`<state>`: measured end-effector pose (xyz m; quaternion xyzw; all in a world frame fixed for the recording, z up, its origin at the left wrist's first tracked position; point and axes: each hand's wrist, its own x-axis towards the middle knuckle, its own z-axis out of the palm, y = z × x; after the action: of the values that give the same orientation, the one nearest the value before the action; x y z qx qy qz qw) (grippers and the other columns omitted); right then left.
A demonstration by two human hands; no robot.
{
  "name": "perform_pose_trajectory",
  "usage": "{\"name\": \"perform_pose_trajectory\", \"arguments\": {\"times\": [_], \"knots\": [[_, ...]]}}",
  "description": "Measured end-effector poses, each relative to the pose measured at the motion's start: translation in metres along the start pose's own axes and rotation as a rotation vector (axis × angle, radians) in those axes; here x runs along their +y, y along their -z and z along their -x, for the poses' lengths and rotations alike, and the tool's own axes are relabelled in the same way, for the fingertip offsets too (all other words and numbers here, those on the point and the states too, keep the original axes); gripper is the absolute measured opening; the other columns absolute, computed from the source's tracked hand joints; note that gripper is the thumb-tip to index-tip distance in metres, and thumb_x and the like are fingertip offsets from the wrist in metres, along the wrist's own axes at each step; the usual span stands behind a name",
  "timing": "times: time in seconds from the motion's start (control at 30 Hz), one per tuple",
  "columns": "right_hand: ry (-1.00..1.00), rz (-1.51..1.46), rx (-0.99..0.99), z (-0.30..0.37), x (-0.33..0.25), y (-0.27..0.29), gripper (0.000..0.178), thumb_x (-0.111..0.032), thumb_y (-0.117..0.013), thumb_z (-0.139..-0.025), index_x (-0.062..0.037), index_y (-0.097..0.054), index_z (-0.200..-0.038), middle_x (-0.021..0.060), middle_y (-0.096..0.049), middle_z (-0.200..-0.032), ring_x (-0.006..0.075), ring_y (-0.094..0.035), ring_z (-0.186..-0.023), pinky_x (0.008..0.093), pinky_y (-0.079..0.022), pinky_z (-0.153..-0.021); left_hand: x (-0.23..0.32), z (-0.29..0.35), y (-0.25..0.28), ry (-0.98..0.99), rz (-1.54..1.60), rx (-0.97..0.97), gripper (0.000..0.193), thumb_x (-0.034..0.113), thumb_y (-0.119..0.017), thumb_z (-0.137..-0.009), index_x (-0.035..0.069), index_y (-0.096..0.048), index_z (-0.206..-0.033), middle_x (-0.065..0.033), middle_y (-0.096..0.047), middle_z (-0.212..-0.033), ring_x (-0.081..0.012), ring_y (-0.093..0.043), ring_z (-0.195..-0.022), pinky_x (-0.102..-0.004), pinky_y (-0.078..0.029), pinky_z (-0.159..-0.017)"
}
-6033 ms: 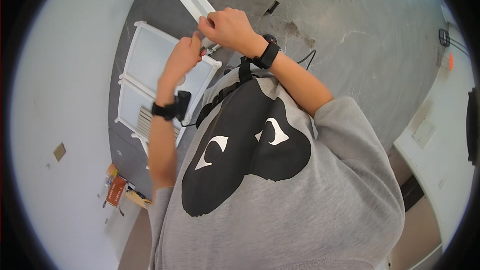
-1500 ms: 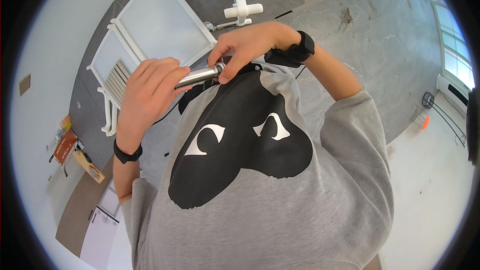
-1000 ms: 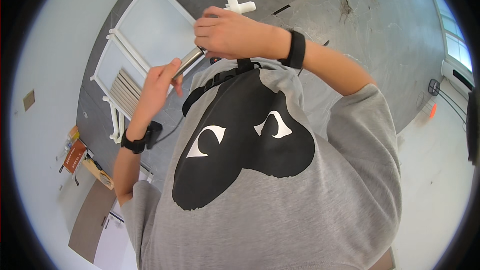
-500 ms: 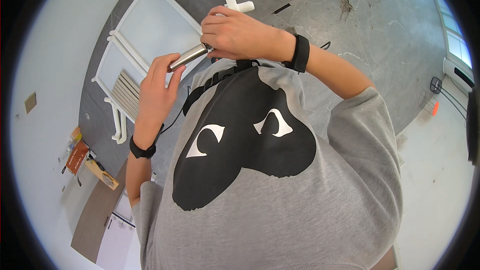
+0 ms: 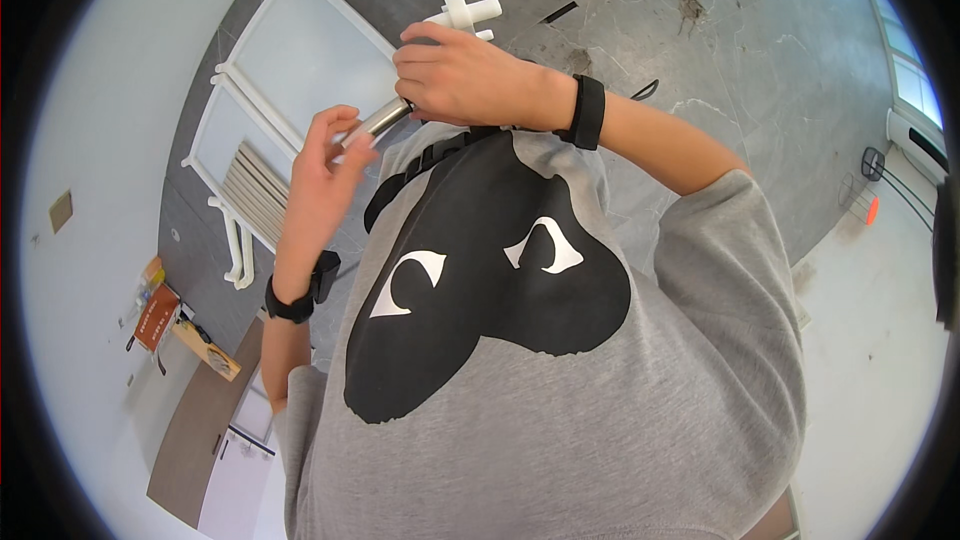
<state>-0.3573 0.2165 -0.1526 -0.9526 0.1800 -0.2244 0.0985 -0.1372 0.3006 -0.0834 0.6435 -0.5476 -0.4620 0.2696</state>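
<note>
A short silver metal tube slants between my two hands, in front of my chest. My right hand is closed around its upper end, the fingers curled and the back of the hand towards me. Whatever else sits inside that grip is hidden. At the tube's lower end is my left hand, its thumb and fingers on either side of it. Motion smears those fingertips, so whether they press on the metal is unclear.
White-framed translucent panels lie on the grey stone-look surface, with grey slatted strips on them. White tube pieces stand beyond my right hand; white bars lie at left. Several small items, including a red-brown package, sit further left.
My left hand has shifted from a clear pinch on the tube's lower end to a blurred, looser pose there. My right hand has moved slightly left with the tube.
</note>
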Motion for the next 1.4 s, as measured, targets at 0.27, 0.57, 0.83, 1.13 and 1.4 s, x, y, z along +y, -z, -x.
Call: {"name": "perform_pose_trajectory", "arguments": {"times": [0.27, 0.57, 0.83, 1.13, 1.4], "knots": [[-0.012, -0.009, -0.009, -0.003, -0.001, 0.007, 0.023, -0.025, -0.075, -0.08, -0.0064, -0.063, -0.088, 0.0037, -0.065, -0.091, 0.0189, -0.06, -0.106, 0.0412, -0.037, -0.112, -0.001, -0.004, 0.014, -0.2, -0.468, -0.144, 0.028, 0.027, -0.062, -0.1, -0.001, -0.064, -0.105, -0.0053, -0.064, -0.078, -0.0137, -0.065, -0.067, -0.027, -0.05, -0.058], [0.053, 0.085, -0.052, 0.007, -0.011, -0.01, 0.022, -0.025, -0.074, -0.079, -0.0062, -0.063, -0.084, 0.0031, -0.064, -0.086, 0.0192, -0.061, -0.101, 0.0423, -0.036, -0.114, -0.02, -0.011, 0.012, 0.547, 0.333, -0.562, 0.039, 0.036, -0.056, -0.103, -0.001, -0.065, -0.101, -0.0049, -0.062, -0.075, -0.0159, -0.067, -0.073, -0.0302, -0.054, -0.07], [-0.062, -0.047, 0.024, 0.009, -0.014, -0.005, 0.025, -0.028, -0.075, -0.08, -0.0069, -0.063, -0.084, 0.0036, -0.064, -0.085, 0.0191, -0.061, -0.098, 0.0413, -0.038, -0.111, -0.008, 0.005, 0.005, -0.405, -0.507, -0.072, 0.028, 0.011, -0.068, -0.094, 0.001, -0.059, -0.118, -0.0117, -0.063, -0.1, -0.0186, -0.065, -0.084, -0.0359, -0.053, -0.072], [-0.017, 0.08, -0.055, 0.014, -0.023, -0.022, 0.023, -0.027, -0.074, -0.075, -0.0073, -0.064, -0.083, 0.0025, -0.062, -0.081, 0.0194, -0.061, -0.092, 0.0408, -0.039, -0.109, -0.042, -0.032, 0.02, 0.609, 0.543, -0.612, 0.044, 0.031, -0.058, -0.102, 0.008, -0.047, -0.138, -0.0075, -0.062, -0.077, -0.0145, -0.06, -0.057, -0.0291, -0.052, -0.064], [-0.169, -0.185, -0.067, 0.023, -0.014, -0.018, 0.025, -0.029, -0.074, -0.081, -0.0072, -0.064, -0.085, 0.0068, -0.061, -0.083, 0.0241, -0.061, -0.091, 0.0416, -0.041, -0.101, -0.03, -0.01, -0.003, -0.483, -0.715, -0.175, 0.035, 0.015, -0.071, -0.09, 0.001, -0.059, -0.12, -0.0157, -0.065, -0.108, -0.0284, -0.066, -0.085, -0.0357, -0.051, -0.075]]}}
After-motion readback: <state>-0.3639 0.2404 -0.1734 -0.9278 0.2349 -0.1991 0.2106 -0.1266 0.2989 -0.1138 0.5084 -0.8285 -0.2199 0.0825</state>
